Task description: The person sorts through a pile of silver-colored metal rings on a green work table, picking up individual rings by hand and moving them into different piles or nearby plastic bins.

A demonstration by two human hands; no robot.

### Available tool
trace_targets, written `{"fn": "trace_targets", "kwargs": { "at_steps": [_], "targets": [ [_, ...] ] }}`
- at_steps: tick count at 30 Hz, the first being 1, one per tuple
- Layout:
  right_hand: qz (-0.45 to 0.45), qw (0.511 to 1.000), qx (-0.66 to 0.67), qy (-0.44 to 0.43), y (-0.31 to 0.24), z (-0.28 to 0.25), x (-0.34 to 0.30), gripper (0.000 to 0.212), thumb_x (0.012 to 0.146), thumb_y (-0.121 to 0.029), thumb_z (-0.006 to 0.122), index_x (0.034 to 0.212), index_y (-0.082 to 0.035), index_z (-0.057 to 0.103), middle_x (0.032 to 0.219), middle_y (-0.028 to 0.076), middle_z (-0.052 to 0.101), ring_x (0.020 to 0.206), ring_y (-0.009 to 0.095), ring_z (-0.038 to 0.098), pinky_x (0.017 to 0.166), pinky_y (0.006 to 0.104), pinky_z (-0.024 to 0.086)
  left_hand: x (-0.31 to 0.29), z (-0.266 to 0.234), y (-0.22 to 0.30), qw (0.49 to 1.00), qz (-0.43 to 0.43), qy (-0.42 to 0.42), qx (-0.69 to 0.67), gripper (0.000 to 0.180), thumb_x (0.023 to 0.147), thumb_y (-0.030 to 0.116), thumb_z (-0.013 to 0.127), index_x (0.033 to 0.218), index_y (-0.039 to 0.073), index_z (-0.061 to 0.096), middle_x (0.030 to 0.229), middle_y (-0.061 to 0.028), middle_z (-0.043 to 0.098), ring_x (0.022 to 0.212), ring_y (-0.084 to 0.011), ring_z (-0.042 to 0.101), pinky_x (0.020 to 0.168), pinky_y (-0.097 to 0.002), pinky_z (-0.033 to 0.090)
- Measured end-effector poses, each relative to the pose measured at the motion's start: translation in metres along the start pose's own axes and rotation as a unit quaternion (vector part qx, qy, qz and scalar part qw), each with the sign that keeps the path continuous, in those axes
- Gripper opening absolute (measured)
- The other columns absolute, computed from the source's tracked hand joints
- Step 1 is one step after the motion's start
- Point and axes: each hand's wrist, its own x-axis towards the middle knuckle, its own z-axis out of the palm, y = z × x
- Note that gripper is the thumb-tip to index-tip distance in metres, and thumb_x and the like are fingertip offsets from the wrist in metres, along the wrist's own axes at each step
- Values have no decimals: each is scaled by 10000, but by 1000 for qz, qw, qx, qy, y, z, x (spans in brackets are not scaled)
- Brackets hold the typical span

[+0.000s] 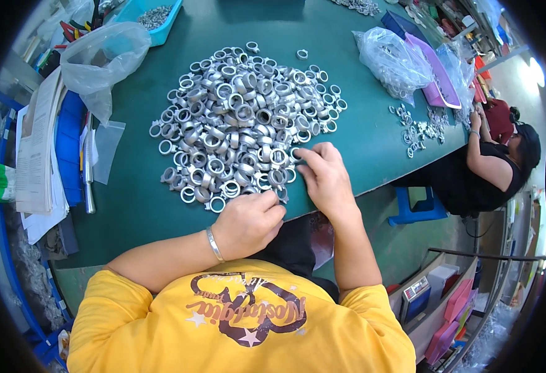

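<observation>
A large heap of small silver metal rings (242, 115), each with a little tab, lies on the green table. My left hand (248, 225) is closed at the near edge of the heap, its fingers curled together. A grey metal piece shows just beyond those fingertips; whatever sits inside the grip is hidden. To its right, my right hand (327, 180) reaches to the heap's right edge with thumb and index finger apart. The index fingertip meets a ring (294, 153) there.
A clear bag of parts (392, 62) and a pink tray (433, 78) stand at the right, near scattered rings (419, 132). Papers (34, 149), a blue bin (69, 146) and a plastic bag (102, 62) line the left. Another person (500, 158) sits far right, by a blue stool (417, 205).
</observation>
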Motion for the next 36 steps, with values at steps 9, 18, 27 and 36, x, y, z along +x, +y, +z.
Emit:
{"fn": "trace_targets", "kwargs": {
  "at_steps": [9,18,27,36],
  "targets": [
    [7,985,155,75,6,-4,-14,177,666,26,761,800,-10,651,945,128,640,826,225,631,695,297,514,-2,1,0,1000,-23,-14,-4,144,711,96,688,830,74,610,799,-55,535,654,-224,590,579,-338,476],
    [246,732,635,-1,0,-4,-32,249,970,-175,502,1120,22,522,884,181,659,644,137,606,537,227,495,-1,0,1,1000,-17,-17,-7,157,704,92,694,837,74,613,818,-56,547,669,-225,595,593,-336,480],
    [250,681,688,15,6,-1,-37,207,940,-122,549,1085,24,568,895,153,652,590,107,541,501,199,435,1,-3,2,999,-18,-26,5,179,695,92,707,848,81,614,836,-57,556,675,-229,593,594,-333,479],
    [246,726,638,81,-2,-5,-36,229,896,34,461,1085,63,587,968,167,623,672,175,605,504,245,483,0,-3,1,1000,-21,-18,0,179,691,88,709,841,75,613,824,-57,553,673,-230,594,583,-335,478]
  ]
}}
